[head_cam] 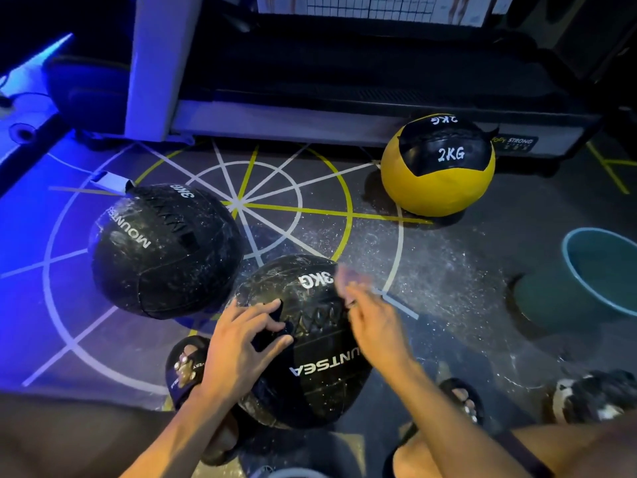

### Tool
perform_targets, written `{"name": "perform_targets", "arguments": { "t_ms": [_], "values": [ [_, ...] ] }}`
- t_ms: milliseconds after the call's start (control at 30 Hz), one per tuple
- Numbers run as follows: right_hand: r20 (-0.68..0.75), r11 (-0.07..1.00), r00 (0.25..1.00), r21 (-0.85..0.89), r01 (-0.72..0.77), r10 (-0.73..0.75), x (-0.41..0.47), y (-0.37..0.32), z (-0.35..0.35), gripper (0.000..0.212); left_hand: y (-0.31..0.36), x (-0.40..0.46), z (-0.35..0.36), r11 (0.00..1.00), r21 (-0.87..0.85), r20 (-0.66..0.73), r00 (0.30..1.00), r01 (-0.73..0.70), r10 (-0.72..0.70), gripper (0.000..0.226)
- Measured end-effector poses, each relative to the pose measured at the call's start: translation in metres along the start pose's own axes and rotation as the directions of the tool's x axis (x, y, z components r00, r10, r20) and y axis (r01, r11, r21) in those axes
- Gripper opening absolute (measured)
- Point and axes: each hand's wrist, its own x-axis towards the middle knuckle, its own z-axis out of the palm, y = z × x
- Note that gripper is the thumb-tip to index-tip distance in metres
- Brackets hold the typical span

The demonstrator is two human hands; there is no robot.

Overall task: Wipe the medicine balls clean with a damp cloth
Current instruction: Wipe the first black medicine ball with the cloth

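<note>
A black 3 kg medicine ball (310,367) sits on the floor between my feet, dusted with white specks. My left hand (238,346) grips a dark cloth (272,334) against the ball's upper left side. My right hand (368,315) hovers over the ball's right edge, its fingers blurred and stretched out, holding nothing. A second black 3 kg ball (162,250) lies just to the left, touching the first. A yellow and black 2 kg ball (437,167) rests further back on the right.
A blue basin (599,270) stands on the floor at the right. White powder is scattered over the marked floor (431,263). A treadmill base (344,108) runs across the back. A small animal (593,395) lies at the lower right, near my right foot.
</note>
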Motion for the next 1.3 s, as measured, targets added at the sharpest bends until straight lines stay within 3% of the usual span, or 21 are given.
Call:
{"name": "perform_targets", "arguments": {
  "t_ms": [67,100,133,200,267,300,333,367,433,500,567,633,667,733,833,933,1067,1133,1200,1267,1300],
  "values": [
    [0.026,0.975,0.977,-0.065,-0.212,0.214,0.009,0.015,-0.01,0.033,0.004,-0.003,0.006,1.0,-0.013,-0.006,1.0,-0.005,0.005,0.036],
    [0.037,0.969,0.971,-0.071,-0.235,0.238,0.008,0.011,-0.007,0.034,0.006,-0.004,0.01,1.0,-0.017,-0.02,1.0,-0.006,0.005,0.034],
    [0.035,0.981,0.98,-0.034,-0.192,0.193,0.004,-0.002,-0.001,0.036,0.007,-0.004,0.012,1.0,-0.018,-0.03,1.0,-0.009,0.009,0.032],
    [0.033,0.998,0.998,0.041,0.048,-0.049,-0.016,-0.041,0.01,0.043,0.009,-0.004,0.015,1.0,-0.018,-0.041,0.999,-0.024,0.024,0.029],
    [0.068,0.949,0.947,-0.002,0.316,-0.315,-0.03,-0.052,0.022,0.046,0.009,-0.002,0.015,0.999,-0.008,-0.056,0.998,-0.038,0.038,0.028],
    [0.05,0.93,0.929,-0.007,0.368,-0.367,-0.026,-0.045,0.02,0.044,0.008,-0.003,0.014,0.999,-0.011,-0.055,0.998,-0.039,0.039,0.029],
    [0.04,0.954,0.953,-0.001,0.299,-0.299,-0.017,-0.034,0.013,0.04,0.007,-0.002,0.013,0.999,-0.018,-0.049,0.998,-0.037,0.036,0.029],
    [0.04,0.99,0.989,0.0,0.144,-0.144,-0.006,-0.02,0.004,0.037,0.007,-0.003,0.014,0.999,-0.025,-0.041,0.999,-0.035,0.034,0.03],
    [0.05,0.986,0.985,-0.048,-0.162,0.164,0.003,0.001,-0.01,0.034,0.009,-0.005,0.015,0.998,-0.033,-0.012,0.999,-0.053,0.053,0.03],
    [0.036,0.979,0.979,-0.053,-0.197,0.199,-0.001,-0.006,-0.009,0.035,0.012,-0.006,0.019,0.997,-0.034,-0.006,0.997,-0.073,0.073,0.03],
    [0.064,0.999,0.998,0.028,0.025,-0.027,-0.016,-0.033,0.0,0.04,0.015,-0.005,0.022,0.996,-0.038,-0.014,0.996,-0.084,0.084,0.03],
    [0.099,0.953,0.948,-0.004,0.304,-0.302,-0.025,-0.044,0.011,0.047,0.015,-0.002,0.021,0.995,-0.023,-0.007,0.995,-0.098,0.098,0.03],
    [0.088,0.945,0.941,-0.002,0.328,-0.326,-0.022,-0.043,0.007,0.046,0.015,-0.002,0.02,0.995,-0.015,-0.001,0.995,-0.101,0.101,0.03],
    [0.083,0.998,0.994,0.009,0.07,-0.071,-0.008,-0.022,-0.012,0.041,0.015,-0.003,0.019,0.996,-0.018,0.017,0.996,-0.091,0.091,0.033],
    [0.077,0.927,0.925,0.015,-0.375,0.373,0.004,0.024,-0.032,0.029,0.019,-0.005,0.015,0.995,-0.014,0.07,0.993,-0.095,0.096,0.037],
    [-0.039,0.845,0.873,0.275,-0.458,0.486,0.006,0.026,-0.034,0.026,0.017,-0.004,0.01,0.995,-0.032,0.081,0.992,-0.092,0.095,0.036],
    [0.025,0.914,0.942,0.236,-0.331,0.335,-0.003,-0.003,-0.019,0.03,0.012,-0.012,0.012,0.999,-0.036,0.008,0.999,-0.038,0.039,0.041],
    [0.007,0.965,0.98,0.175,-0.196,0.197,-0.009,-0.019,-0.013,0.035,0.009,-0.015,0.015,0.999,-0.034,-0.001,0.999,-0.039,0.039,0.041],
    [0.08,0.993,0.995,0.106,0.051,-0.059,-0.019,-0.05,-0.003,0.044,0.008,-0.014,0.015,0.998,-0.022,0.034,0.998,-0.06,0.061,0.039],
    [0.153,0.927,0.914,0.037,0.374,-0.375,-0.028,-0.061,0.013,0.051,0.008,-0.014,0.016,0.996,-0.034,0.071,0.994,-0.076,0.079,0.036],
    [0.144,0.898,0.887,0.032,0.438,-0.438,-0.021,-0.053,0.016,0.051,0.008,-0.014,0.017,0.996,-0.04,0.073,0.994,-0.076,0.079,0.036]
  ]
}}
